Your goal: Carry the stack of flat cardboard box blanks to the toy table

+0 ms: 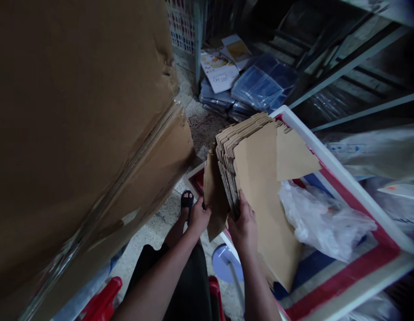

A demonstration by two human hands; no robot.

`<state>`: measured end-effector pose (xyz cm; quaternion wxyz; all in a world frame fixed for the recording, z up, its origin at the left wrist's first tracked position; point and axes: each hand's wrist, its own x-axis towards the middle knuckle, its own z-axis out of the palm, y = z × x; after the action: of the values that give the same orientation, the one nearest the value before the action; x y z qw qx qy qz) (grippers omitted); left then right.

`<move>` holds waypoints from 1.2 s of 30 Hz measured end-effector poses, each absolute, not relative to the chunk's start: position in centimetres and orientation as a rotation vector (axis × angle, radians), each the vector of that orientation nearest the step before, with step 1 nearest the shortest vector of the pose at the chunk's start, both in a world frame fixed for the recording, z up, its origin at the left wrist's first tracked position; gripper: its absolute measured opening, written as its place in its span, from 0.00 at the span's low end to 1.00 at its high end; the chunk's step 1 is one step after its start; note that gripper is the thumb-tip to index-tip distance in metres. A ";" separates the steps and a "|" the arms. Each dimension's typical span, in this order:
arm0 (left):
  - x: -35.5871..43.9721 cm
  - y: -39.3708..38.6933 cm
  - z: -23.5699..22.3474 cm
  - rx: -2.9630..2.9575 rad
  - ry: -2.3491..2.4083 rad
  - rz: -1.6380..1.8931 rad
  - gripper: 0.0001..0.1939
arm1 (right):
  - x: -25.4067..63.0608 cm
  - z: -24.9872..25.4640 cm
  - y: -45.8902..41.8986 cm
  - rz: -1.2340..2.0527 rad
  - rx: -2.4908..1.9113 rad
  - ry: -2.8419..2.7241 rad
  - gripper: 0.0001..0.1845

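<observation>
My stack of flat brown cardboard sheets (256, 178) lies beside a crumpled clear-white plastic bag (322, 220) on the red, white and blue striped tabletop (343, 278).

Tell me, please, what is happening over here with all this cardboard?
A seated person grips a stack of flat cardboard blanks with both bare hands: the left hand holds its near edge, the right hand clasps the bundle from the other side. The stack rests tilted on a white-rimmed table, beside a crumpled clear plastic bag. A large taped carton leans in at the left.
</observation>
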<state>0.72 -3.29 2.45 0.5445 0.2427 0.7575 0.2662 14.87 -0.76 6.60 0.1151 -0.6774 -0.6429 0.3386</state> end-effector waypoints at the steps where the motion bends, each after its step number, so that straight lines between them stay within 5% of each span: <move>1: 0.7 -3.4 2.4 0.559 1.810 0.628 0.16 | 15.2 6.8 -0.8 0.999 -1.983 -1.872 0.42; 12: 0.7 -4.6 1.8 0.496 1.896 0.675 0.12 | 16.2 7.2 -0.6 1.031 -1.948 -1.852 0.42; 36: 0.7 -4.5 4.7 0.334 1.560 0.756 0.23 | 14.6 7.5 -1.5 1.087 -1.950 -1.901 0.49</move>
<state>0.74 -4.46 4.70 0.6351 0.1460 0.6826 0.3307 14.58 -1.52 7.53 0.1046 -0.6613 -0.6447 0.3688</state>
